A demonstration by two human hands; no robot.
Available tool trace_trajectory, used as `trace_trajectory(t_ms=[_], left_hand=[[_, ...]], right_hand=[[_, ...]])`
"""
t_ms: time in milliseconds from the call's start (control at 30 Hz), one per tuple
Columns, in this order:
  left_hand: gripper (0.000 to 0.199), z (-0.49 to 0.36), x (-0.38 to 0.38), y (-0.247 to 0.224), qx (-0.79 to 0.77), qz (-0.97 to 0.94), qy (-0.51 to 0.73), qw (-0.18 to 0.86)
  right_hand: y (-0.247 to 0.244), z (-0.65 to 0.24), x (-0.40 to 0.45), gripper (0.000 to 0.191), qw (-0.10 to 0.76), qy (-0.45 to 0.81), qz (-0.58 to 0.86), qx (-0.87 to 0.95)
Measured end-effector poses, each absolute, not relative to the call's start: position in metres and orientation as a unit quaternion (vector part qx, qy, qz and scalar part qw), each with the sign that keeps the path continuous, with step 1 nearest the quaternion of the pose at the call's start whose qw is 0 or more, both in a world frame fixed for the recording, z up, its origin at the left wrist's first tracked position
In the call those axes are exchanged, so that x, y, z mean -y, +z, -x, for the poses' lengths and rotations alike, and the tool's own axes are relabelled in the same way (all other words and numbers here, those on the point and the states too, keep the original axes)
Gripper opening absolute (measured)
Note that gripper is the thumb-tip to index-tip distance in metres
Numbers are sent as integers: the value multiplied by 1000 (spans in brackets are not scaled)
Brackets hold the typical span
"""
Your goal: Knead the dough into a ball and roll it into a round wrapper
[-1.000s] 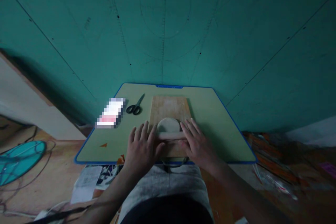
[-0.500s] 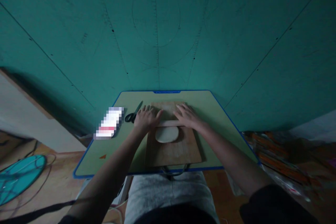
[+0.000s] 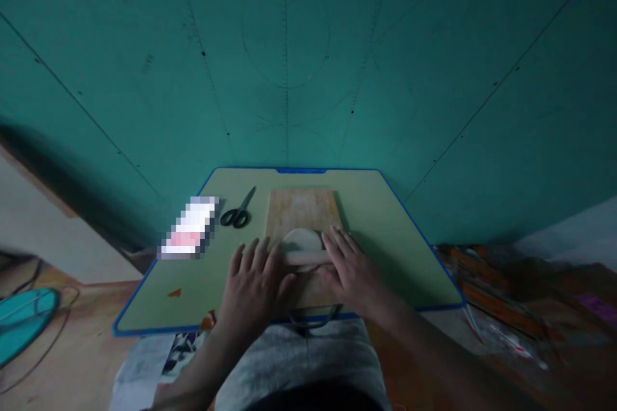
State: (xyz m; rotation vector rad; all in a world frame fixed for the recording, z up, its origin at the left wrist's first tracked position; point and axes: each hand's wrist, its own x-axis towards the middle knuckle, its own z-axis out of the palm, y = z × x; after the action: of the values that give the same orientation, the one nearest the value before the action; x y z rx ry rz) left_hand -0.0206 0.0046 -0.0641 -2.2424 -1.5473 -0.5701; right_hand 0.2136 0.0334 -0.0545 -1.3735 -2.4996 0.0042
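A pale rolling pin [image 3: 307, 258] lies crosswise over a flat, whitish piece of dough [image 3: 302, 241] on a wooden board [image 3: 302, 205]. My left hand [image 3: 255, 276] rests on the pin's left end, fingers spread and pointing forward. On its right end lies my right hand [image 3: 349, 266], its fingers stretched out too. The dough's rounded far part shows beyond the pin, and a thin edge shows on the near side. Both ends of the pin are hidden under my hands.
Black-handled scissors [image 3: 237, 215] and a blurred-out phone-like object [image 3: 190, 228] lie on the blue-edged table [image 3: 395, 225], left of the board. An orange scrap [image 3: 175, 293] is near the left edge. A green wall [image 3: 308, 103] rises behind.
Both hands have moved toward my body with the rolling pin, from beyond the dough onto its near part. The scissors are now fully uncovered. The view has shifted slightly.
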Motion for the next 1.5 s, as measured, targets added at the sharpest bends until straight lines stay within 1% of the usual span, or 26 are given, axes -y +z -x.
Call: trace_trajectory(t_ms=[133,300,367,433,500,567,633,700,833,933,1067,1267,1367,1500], left_hand=[[54,27,-4,-69,527,807,-206,170],[59,24,-55,-60,558,799,-169,151],[57,22,-78,-56,576,791,-159,135],[51,20,-98,-52,584,788,-162,109],[44,18,-111,-48,585,790,-165,85],[43,17,-115,-45,589,788,-160,81],[46,16,-110,-45,601,779,-152,99],[49,15,-95,-47,606,772,-147,124],[49,14,-42,-56,582,782,-172,143],[56,16,0,-62,542,798,-209,158],[60,21,32,-66,515,818,-204,155],[68,18,45,-75,518,810,-215,170],[64,22,43,-77,530,803,-214,167],[54,40,29,-73,570,787,-204,118]], right_hand=[[-56,-214,-30,63,149,4,475,867],[-52,-208,-74,61,127,28,494,860],[-48,-204,-98,62,112,26,510,852],[-43,-199,-120,64,93,28,536,838],[-39,-196,-138,65,73,39,562,823],[-38,-194,-147,65,62,50,576,814],[-40,-194,-145,63,68,48,574,815],[-46,-196,-132,61,95,33,559,823],[-56,-206,-87,56,154,10,519,841],[-58,-213,-59,55,167,2,498,851],[-52,-212,-59,52,144,24,481,865],[-35,-171,-104,53,102,33,492,864],[-29,-142,-125,51,78,38,485,870],[-28,-107,-147,47,76,43,469,879]])
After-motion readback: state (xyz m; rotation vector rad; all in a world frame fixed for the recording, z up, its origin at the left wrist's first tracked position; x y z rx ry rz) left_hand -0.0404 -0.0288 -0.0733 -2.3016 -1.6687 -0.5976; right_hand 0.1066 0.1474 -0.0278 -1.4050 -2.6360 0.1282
